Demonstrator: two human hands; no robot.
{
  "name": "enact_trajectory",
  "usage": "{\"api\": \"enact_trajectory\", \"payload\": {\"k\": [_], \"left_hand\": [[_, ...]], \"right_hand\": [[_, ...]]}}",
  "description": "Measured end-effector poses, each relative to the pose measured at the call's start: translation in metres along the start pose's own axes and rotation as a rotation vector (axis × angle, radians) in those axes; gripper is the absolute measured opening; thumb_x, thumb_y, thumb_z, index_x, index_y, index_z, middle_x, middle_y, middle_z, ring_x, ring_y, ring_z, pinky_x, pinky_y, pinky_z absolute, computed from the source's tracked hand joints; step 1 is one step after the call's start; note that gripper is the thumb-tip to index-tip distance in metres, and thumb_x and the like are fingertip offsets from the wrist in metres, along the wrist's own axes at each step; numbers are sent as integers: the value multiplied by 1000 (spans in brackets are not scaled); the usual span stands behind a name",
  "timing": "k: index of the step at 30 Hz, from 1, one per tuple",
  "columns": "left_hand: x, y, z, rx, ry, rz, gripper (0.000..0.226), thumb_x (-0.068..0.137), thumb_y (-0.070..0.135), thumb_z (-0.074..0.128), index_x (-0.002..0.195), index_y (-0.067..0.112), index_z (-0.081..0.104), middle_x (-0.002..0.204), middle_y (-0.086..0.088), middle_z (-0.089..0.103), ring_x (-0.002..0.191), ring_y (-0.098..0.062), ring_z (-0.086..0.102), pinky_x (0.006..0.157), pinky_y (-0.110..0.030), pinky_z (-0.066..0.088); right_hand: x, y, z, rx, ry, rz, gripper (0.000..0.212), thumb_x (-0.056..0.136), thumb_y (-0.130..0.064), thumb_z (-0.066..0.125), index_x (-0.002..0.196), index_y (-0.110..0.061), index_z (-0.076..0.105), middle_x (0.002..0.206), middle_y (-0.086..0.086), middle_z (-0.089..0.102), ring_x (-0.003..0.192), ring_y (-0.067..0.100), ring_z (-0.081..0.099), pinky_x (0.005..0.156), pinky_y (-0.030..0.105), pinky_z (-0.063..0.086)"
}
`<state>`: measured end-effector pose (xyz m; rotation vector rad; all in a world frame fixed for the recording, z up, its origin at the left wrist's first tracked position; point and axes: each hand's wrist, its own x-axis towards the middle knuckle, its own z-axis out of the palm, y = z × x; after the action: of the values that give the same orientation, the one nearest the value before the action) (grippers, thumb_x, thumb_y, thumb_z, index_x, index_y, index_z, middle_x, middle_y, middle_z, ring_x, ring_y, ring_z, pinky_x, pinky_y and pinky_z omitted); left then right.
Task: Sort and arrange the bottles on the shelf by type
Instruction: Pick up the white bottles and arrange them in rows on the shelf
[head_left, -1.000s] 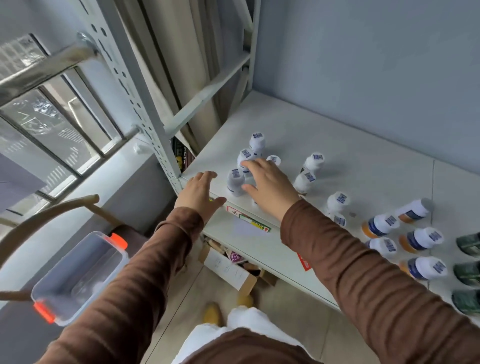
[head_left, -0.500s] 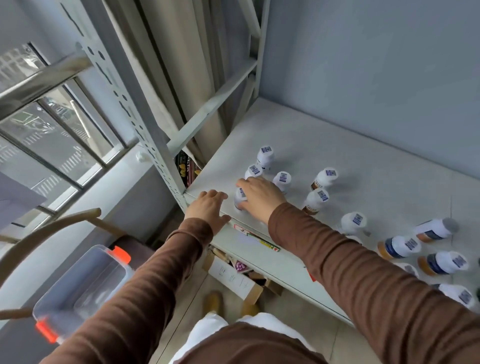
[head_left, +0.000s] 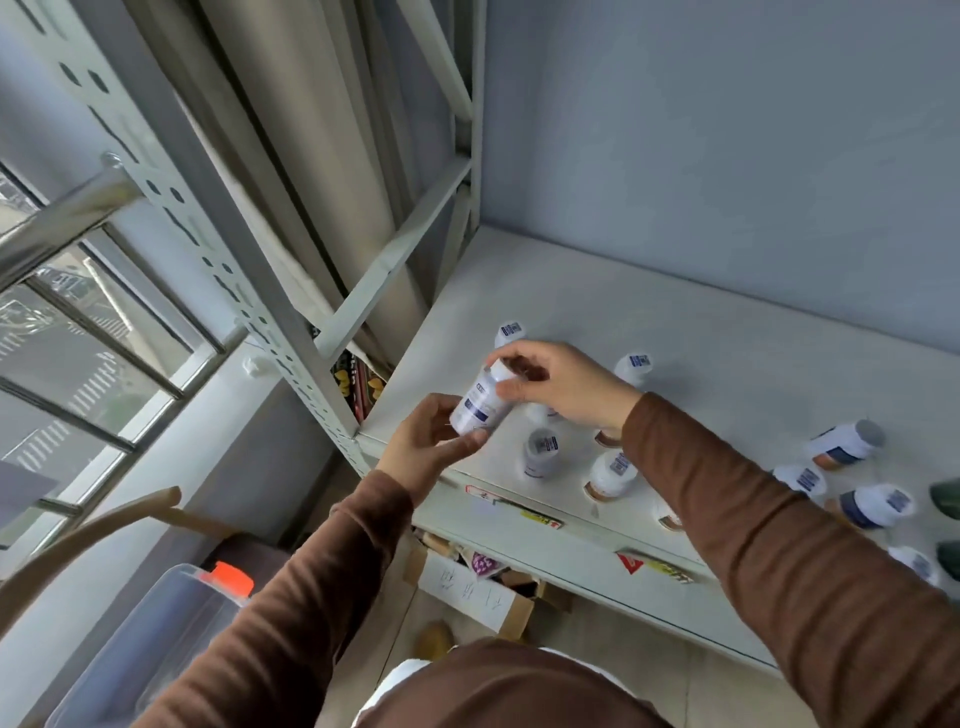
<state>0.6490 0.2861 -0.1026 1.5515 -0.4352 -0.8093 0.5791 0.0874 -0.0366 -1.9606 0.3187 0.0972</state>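
A white bottle (head_left: 480, 402) with a blue label is lifted above the shelf's front left corner, tilted. My left hand (head_left: 423, 444) grips its lower end and my right hand (head_left: 563, 387) grips its cap end. Several white-capped bottles stand upright on the white shelf (head_left: 727, 343) beneath and around my hands, such as one (head_left: 540, 452) near the front and another (head_left: 613, 473) with an orange base. Further right, white bottles (head_left: 844, 444) lie on their sides. My right forearm hides a few of them.
Dark green bottles (head_left: 948, 499) show at the right edge. A perforated shelf upright (head_left: 249, 306) and a diagonal brace (head_left: 395, 260) stand left of the shelf. Below are a cardboard box (head_left: 483, 597), a clear bin (head_left: 150, 639) with orange clips, and a window railing (head_left: 67, 218).
My right hand has lifted a bottle from the cluster at the shelf's front left. My left hand has left the shelf edge and taken hold of the bottle's lower end.
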Motion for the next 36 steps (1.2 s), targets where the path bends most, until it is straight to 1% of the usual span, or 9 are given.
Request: {"api": "enact_trajectory", "payload": {"k": [3,7,13,17,20,25,28,32,36], "left_hand": [[-4,21,4,-392,-161,-106,45,71,33,81,106,10,66,102,-11,73,96,-24,69,91,-37,54],[1,32,15,-554,-305,-186,71,63,56,83,113,9,69,110,-20,69,95,-25,69,96,-42,51],[4,37,22,-573,-287,-139,65,63,49,86,111,10,67,108,-15,70,98,-25,69,93,-40,54],[6,38,25,-240,-36,69,50,66,27,86,101,10,55,98,-9,64,88,-20,62,80,-34,52],[8,34,30,-63,83,167,54,67,16,86,103,5,47,95,-13,56,79,-16,57,72,-29,52],[8,28,29,-73,44,158,48,70,21,82,105,7,53,98,-12,64,85,-21,62,76,-29,54],[11,17,18,-10,-4,110,46,73,24,80,112,10,58,105,-9,70,96,-23,66,86,-34,55],[19,-5,-10,558,-38,67,61,74,16,81,128,18,53,122,1,62,113,-16,58,98,-35,48],[25,-11,-29,854,-20,72,60,82,20,74,136,15,49,130,-6,56,117,-18,52,101,-32,43]], "right_hand": [[-6,-14,-13,140,94,-12,28,90,-27,71,112,-10,69,95,9,69,82,13,61,72,27,52],[-6,-28,-19,59,241,-41,41,83,-50,72,92,-10,69,69,-3,61,62,12,54,60,32,46],[-7,-36,-24,36,261,-33,30,87,-45,69,100,-18,73,81,-5,67,70,8,58,64,26,48],[-12,-31,-31,67,108,-36,34,97,-26,62,131,-25,63,126,-9,66,111,0,61,86,14,49],[-15,-27,-35,37,16,-66,39,101,-17,55,139,-23,55,137,-10,59,125,-1,54,101,13,43],[-9,-25,-31,-70,44,-67,40,99,-19,58,139,-18,55,132,-8,60,118,1,56,94,8,43],[-2,-21,-20,-179,109,-73,31,90,-19,69,120,-13,64,113,-1,67,103,15,62,91,26,49],[3,-5,10,-471,99,-102,36,82,-21,74,115,-18,63,118,-2,61,107,17,55,89,28,41],[8,19,40,-667,26,-110,35,85,-20,67,120,-17,60,123,1,57,116,22,48,95,32,38]]}}
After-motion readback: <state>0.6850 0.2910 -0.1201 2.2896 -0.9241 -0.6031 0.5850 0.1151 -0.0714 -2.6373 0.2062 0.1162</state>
